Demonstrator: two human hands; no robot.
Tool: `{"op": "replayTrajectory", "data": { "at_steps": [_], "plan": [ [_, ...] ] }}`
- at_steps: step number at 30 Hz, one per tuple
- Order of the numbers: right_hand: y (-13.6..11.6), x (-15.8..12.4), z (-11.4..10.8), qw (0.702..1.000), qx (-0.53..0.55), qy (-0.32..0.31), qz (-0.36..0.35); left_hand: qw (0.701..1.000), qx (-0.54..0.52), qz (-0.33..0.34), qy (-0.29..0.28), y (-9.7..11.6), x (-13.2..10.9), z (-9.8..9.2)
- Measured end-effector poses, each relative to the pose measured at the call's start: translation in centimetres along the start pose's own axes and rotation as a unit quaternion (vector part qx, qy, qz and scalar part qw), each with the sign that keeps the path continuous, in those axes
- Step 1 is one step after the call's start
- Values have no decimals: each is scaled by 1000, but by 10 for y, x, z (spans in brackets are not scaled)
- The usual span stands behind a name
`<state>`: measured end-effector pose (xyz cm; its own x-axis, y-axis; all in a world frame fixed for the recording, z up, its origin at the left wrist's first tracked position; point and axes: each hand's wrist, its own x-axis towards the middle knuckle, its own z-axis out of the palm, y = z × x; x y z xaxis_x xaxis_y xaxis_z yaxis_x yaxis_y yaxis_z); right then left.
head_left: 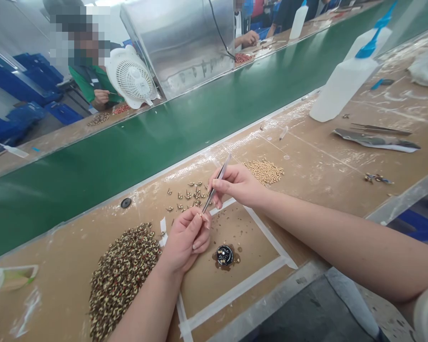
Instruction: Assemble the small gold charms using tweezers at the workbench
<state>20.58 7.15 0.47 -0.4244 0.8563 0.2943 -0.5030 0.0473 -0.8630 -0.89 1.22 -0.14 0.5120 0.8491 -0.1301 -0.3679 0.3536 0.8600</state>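
Note:
My left hand (187, 240) is over the tape-marked square, its fingertips pinching a tiny brown part (200, 216). My right hand (235, 185) holds slim steel tweezers (216, 183), whose tips point down toward that part. Beyond the hands lie scattered small metal-and-brown parts (187, 197). A large heap of speckled brown-and-cream parts (119, 278) sits left of my left hand, and a small pile of beige beads (265, 171) sits beyond my right hand. A round black piece (224, 255) lies inside the white tape square (231, 295) on the tan workbench (306, 161).
A green conveyor belt (92, 161) runs along the bench. White squeeze bottles (342, 83) and a foil sheet with tweezers (376, 140) stand to the right. Across the belt are a white fan (131, 78), a steel panel (178, 40), a co-worker (91, 78), and blue crates (32, 80).

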Motion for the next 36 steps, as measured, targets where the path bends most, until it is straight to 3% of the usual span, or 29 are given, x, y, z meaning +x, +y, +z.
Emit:
{"op": "replayTrajectory", "data": {
  "at_steps": [16,20,22,25,27,36],
  "plan": [
    [3,0,0,1000,-16,-7,0,999,11,-27,16,3,0,3],
    [0,-4,2,996,-65,16,-57,998,11,-32,49,5,1,5],
    [-3,-8,4,976,-157,40,-148,996,15,-27,78,5,3,7],
    [-7,-15,7,894,-320,31,-312,992,13,-6,122,5,5,9],
    [-8,-18,8,849,-373,7,-374,990,8,9,140,3,6,10],
    [-4,-22,10,803,-436,-23,-406,992,-6,24,124,-2,5,7]
  ]
}}
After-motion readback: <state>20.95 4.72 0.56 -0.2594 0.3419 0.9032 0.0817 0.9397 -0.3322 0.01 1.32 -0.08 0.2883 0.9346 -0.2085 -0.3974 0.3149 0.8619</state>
